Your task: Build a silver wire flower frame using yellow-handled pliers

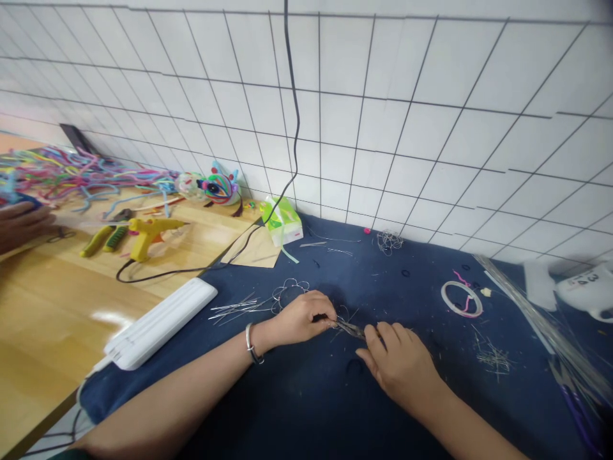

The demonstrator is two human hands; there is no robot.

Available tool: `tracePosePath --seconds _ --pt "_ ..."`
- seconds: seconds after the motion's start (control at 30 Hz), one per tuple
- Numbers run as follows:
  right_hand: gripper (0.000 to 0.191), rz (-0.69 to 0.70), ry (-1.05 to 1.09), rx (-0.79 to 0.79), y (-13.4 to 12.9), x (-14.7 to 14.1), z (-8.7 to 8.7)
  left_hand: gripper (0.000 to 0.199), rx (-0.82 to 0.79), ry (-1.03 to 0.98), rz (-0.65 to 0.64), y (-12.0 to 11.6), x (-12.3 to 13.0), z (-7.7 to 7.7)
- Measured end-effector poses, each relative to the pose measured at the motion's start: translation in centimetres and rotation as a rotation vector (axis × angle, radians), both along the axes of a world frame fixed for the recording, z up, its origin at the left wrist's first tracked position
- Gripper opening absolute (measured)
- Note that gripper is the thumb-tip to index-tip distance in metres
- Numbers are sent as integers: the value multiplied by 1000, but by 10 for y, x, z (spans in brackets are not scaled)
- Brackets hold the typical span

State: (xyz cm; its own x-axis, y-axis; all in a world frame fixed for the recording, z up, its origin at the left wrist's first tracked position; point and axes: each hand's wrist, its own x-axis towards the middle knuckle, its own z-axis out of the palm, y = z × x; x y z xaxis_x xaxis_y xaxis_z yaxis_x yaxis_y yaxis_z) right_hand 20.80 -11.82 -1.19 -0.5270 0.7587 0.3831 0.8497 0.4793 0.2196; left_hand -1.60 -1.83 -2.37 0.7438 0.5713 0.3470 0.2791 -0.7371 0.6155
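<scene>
Over the dark blue cloth, my left hand [306,316] pinches a thin silvery wire piece [341,314], its fingertips closed near the jaws of the pliers. My right hand [400,361] is wrapped round the handles of the dark pliers [352,329], whose jaws point left and touch the wire. Part of the wire is hidden by my fingers. Just behind my left wrist lies a flower-shaped wire loop [290,294], and left of it are loose straight wires [237,309].
A white power strip [163,322], yellow glue gun [152,235] and tissue pack [282,220] lie left. A tape ring [461,300], wire scraps [495,360], long wires [527,300] and purple scissors [577,406] are right. Another person's hand [23,223] is far left.
</scene>
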Motion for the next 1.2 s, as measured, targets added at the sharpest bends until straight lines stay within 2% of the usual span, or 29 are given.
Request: tracePosePath --seconds 0.17,0.37,0.8,0.9,1.1,1.2 --pt "32 -20 0 -39 -1 -3 1 8 20 2 6 0 0 1" --pt "31 -43 103 -179 2 -2 0 9 28 3 2 -1 1 0" --pt "30 -36 197 -319 5 1 3 8 17 60 -1 -1 1 4" --pt "30 -33 168 -286 4 0 3 8 23 64 0 -1 2 3" --pt "31 -28 21 -81 0 -5 2 9 36 56 -1 -1 1 2" --pt "30 -30 -16 -34 -2 -8 4 9 32 38 3 -1 1 1"
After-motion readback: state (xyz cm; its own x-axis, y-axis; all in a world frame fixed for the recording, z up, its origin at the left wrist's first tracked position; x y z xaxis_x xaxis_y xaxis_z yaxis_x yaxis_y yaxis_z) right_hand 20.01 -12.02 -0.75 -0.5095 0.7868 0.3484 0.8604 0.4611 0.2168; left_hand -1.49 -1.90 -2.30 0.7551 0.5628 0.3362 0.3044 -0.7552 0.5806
